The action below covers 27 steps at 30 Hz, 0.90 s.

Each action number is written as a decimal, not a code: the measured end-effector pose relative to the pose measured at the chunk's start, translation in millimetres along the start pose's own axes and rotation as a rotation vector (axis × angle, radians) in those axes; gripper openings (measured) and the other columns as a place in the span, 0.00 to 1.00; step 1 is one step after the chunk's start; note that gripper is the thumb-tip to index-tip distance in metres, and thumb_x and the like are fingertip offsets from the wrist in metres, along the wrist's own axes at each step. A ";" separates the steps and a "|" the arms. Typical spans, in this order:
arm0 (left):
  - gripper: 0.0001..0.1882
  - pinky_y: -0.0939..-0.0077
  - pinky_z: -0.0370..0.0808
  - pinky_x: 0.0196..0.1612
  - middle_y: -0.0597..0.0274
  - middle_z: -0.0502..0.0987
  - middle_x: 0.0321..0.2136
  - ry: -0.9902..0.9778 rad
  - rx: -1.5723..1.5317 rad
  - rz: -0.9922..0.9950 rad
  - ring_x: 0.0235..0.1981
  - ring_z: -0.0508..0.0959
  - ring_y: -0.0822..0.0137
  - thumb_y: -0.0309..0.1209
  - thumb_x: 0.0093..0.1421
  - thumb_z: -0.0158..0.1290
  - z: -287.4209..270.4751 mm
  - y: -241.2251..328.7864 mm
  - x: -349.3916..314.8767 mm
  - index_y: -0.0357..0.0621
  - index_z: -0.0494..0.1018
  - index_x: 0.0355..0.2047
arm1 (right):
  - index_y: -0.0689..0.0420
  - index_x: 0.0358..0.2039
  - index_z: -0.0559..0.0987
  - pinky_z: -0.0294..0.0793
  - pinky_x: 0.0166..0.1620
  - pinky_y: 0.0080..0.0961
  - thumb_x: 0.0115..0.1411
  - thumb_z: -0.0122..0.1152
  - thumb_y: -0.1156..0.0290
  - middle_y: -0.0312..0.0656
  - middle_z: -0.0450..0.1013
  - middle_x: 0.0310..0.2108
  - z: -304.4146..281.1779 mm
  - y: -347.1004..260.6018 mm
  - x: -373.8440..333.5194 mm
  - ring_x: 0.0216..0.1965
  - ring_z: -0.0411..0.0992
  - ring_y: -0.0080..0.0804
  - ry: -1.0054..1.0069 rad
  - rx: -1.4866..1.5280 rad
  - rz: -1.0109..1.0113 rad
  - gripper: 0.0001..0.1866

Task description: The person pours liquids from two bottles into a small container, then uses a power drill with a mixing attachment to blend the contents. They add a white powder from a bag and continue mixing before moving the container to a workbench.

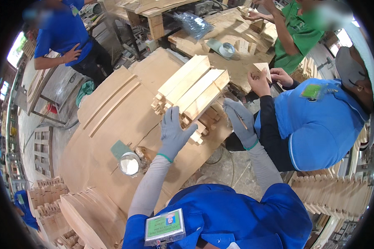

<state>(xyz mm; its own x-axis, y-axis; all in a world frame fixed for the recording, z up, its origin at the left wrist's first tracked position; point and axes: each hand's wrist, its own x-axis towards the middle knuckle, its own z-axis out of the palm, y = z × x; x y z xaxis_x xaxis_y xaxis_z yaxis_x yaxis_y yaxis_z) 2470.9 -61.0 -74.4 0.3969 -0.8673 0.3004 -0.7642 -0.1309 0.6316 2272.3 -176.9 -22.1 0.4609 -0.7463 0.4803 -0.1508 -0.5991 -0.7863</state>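
A stack of pale wooden bars lies on the plywood table, with smaller sticks under it. My left hand, in a grey glove, rests against the stack's near left end with its fingers spread. To the right of the stack is my right hand, gloved too, its fingers closed around a thin brown stick that may be a pencil. The fingertips of that hand are partly hidden beside the stack.
A can of white paste stands near the left forearm. Two long strips lie on the plywood. Close at right, a co-worker in light blue holds a wooden piece. Stacked wood parts stand at lower left.
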 end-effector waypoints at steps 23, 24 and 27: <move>0.38 0.65 0.66 0.46 0.47 0.68 0.44 -0.416 0.093 -0.233 0.43 0.71 0.55 0.49 0.46 0.56 54.8 59.9 118.4 0.35 0.60 0.50 | 0.68 0.52 0.67 0.68 0.49 0.25 0.61 0.48 0.73 0.49 0.70 0.46 -11.3 45.0 10.1 0.46 0.70 0.32 0.353 0.217 0.124 0.19; 0.34 0.67 0.67 0.47 0.47 0.69 0.46 -0.403 -0.288 -0.260 0.44 0.71 0.57 0.47 0.50 0.54 43.2 52.1 112.7 0.36 0.61 0.50 | 0.68 0.52 0.65 0.67 0.50 0.24 0.62 0.47 0.73 0.49 0.69 0.47 -12.7 43.5 10.5 0.46 0.69 0.31 0.389 0.211 0.180 0.20; 0.24 0.73 0.70 0.48 0.51 0.70 0.47 -0.414 -1.243 -0.485 0.45 0.73 0.63 0.41 0.58 0.48 11.8 37.0 78.9 0.37 0.64 0.49 | 0.69 0.53 0.64 0.67 0.51 0.23 0.62 0.47 0.71 0.47 0.68 0.48 8.9 25.4 4.8 0.47 0.68 0.29 0.273 0.462 0.202 0.21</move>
<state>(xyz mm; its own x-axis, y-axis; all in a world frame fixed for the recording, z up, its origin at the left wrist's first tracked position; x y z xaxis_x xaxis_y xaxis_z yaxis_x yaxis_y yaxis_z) 2468.0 -139.9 -35.7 0.1445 -0.9645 -0.2212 0.4369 -0.1383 0.8888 2278.4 -193.1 -43.2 0.2112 -0.9175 0.3371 0.2133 -0.2933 -0.9319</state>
